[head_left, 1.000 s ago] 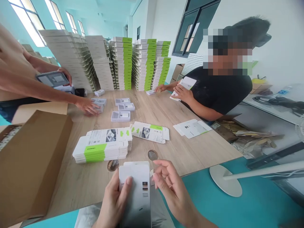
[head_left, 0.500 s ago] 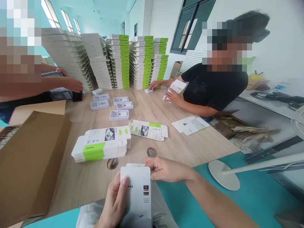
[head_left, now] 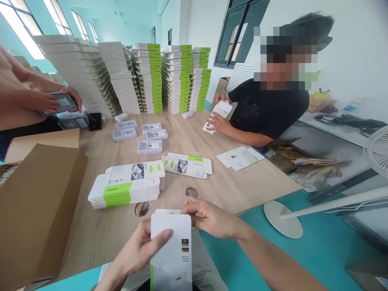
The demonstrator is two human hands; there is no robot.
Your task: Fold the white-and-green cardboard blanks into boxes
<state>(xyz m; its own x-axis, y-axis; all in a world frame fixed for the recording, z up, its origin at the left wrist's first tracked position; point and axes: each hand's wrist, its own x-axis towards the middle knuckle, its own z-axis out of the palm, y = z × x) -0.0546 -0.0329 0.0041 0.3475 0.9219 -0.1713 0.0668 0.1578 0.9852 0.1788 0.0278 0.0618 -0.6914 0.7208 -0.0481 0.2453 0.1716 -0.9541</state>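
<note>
My left hand [head_left: 136, 248] clenches a white carton [head_left: 171, 252], my right hand [head_left: 210, 218] pinching its top edge, green-banded cartons [head_left: 125, 190] beyond on the bench [head_left: 91, 238]

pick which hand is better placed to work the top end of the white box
The right hand looks better placed: its fingers are at the box's top end. The left hand grips the white box lower down, probably steadying it.
</note>
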